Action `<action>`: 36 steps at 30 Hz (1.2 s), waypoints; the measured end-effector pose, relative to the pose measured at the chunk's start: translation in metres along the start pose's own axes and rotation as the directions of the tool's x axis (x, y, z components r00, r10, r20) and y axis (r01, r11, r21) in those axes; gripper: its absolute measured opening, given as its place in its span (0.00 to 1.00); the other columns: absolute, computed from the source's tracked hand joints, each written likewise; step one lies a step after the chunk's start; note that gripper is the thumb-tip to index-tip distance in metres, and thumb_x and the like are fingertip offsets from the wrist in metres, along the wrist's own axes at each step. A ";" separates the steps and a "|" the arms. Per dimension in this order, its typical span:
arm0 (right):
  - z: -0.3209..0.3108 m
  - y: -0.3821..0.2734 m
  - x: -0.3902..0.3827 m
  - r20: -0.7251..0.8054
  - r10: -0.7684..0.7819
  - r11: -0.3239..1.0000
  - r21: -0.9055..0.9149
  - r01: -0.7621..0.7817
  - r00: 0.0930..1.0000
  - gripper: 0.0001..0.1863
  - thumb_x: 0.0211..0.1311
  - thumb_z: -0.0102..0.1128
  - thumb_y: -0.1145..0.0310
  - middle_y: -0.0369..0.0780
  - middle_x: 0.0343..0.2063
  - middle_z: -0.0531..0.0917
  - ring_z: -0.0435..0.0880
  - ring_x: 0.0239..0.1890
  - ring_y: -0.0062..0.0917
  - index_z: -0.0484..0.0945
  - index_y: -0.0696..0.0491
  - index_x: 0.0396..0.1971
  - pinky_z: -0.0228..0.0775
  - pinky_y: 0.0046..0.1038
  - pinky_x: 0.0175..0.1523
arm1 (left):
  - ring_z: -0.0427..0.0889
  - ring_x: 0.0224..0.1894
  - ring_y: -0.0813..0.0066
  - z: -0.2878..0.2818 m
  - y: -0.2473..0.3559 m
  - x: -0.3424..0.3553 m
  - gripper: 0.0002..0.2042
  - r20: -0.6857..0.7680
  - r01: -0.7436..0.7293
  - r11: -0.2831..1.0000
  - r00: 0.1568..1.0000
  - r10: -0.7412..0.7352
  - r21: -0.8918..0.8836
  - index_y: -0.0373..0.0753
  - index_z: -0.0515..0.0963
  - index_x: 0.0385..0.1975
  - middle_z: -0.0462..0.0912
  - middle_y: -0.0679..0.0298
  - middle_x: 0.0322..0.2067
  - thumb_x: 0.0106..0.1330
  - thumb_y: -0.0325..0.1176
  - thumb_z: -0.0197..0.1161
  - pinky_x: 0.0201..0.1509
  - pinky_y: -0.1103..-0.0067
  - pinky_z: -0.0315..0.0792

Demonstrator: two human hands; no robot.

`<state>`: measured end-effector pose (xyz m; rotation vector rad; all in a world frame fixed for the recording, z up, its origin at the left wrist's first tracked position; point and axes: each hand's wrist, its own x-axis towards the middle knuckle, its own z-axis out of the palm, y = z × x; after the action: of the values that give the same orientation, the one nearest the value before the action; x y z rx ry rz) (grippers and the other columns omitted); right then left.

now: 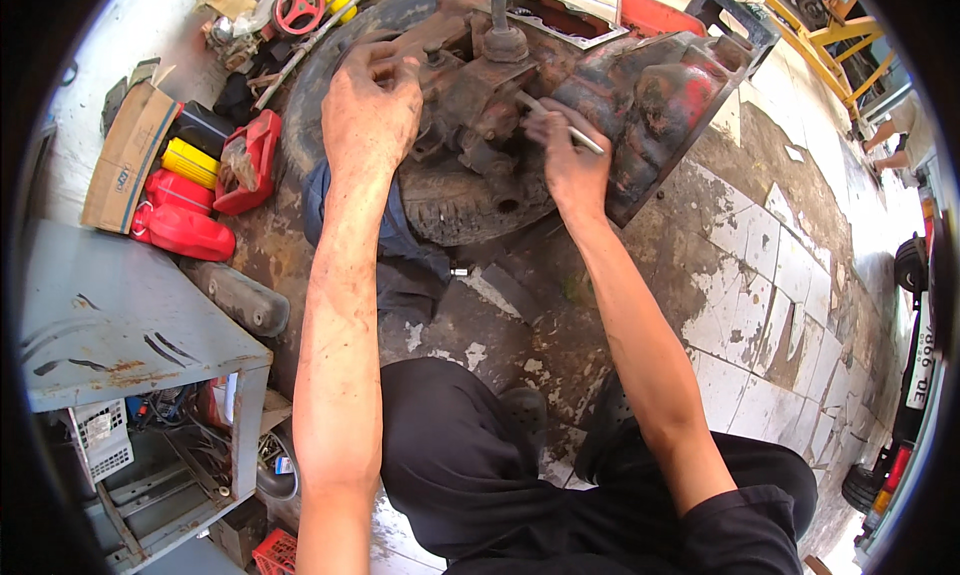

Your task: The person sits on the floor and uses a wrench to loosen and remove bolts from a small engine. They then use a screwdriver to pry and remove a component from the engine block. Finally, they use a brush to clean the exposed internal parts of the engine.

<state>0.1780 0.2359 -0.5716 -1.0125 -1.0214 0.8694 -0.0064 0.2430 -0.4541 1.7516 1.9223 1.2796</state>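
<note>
A dirty, greasy gearbox [480,105] with a lever standing up from its top lies on an old tyre [460,210] in front of me. My left hand [372,105] is at its left side, fingers curled against the housing; what they grip, if anything, is hidden. In my right hand [575,160] is a thin grey metal rod [583,139], slanting across the fingers with its far tip near the middle of the gearbox. Some fingers of this hand are blurred. The wide bell-shaped end [665,105] of the housing is just right of it.
To the left stand a grey metal bench [130,305], red plastic containers [185,230] and a cardboard box [130,160]. A red tray [660,13] lies beyond the gearbox. Yellow metal frames [835,40] stand far right, near another person's hand [880,135]. The tiled floor [750,235] is broken.
</note>
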 end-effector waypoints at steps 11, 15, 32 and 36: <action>-0.012 0.001 0.006 0.151 -0.007 0.999 -0.043 0.014 0.988 0.15 0.71 0.50 0.71 0.46 0.34 0.87 0.87 0.36 0.24 0.80 0.65 0.49 0.79 0.25 0.45 | 0.86 0.47 0.64 0.022 -0.010 0.000 0.21 0.084 -0.001 0.999 0.996 -0.003 0.048 0.35 0.79 0.51 0.87 0.54 0.43 0.64 0.43 0.64 0.54 0.74 0.75; -0.013 0.009 0.008 0.198 0.019 0.999 -0.054 -0.008 0.980 0.16 0.72 0.50 0.71 0.45 0.35 0.88 0.88 0.37 0.24 0.80 0.64 0.50 0.79 0.25 0.45 | 0.86 0.47 0.63 0.030 -0.014 -0.001 0.21 0.105 0.032 0.993 0.994 -0.044 0.111 0.35 0.79 0.52 0.87 0.54 0.43 0.64 0.43 0.64 0.54 0.73 0.75; 0.000 -0.013 0.006 0.115 0.069 0.994 0.077 -0.078 0.991 0.16 0.70 0.47 0.72 0.43 0.33 0.86 0.86 0.34 0.23 0.82 0.65 0.46 0.80 0.25 0.42 | 0.86 0.48 0.62 0.023 -0.019 -0.003 0.21 0.156 0.079 0.988 0.983 -0.099 0.131 0.37 0.78 0.53 0.88 0.56 0.44 0.64 0.42 0.63 0.54 0.73 0.74; 0.005 -0.014 0.006 0.025 0.025 0.997 0.071 -0.027 0.999 0.16 0.70 0.48 0.72 0.44 0.32 0.86 0.86 0.33 0.23 0.82 0.65 0.45 0.81 0.25 0.41 | 0.86 0.48 0.62 0.021 -0.019 -0.004 0.21 0.151 0.061 0.989 0.985 -0.081 0.133 0.37 0.78 0.53 0.88 0.57 0.44 0.64 0.42 0.63 0.54 0.73 0.74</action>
<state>0.1770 0.2384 -0.5555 -0.9588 -0.9930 0.9350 -0.0034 0.2505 -0.4818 1.7674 1.9961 0.9840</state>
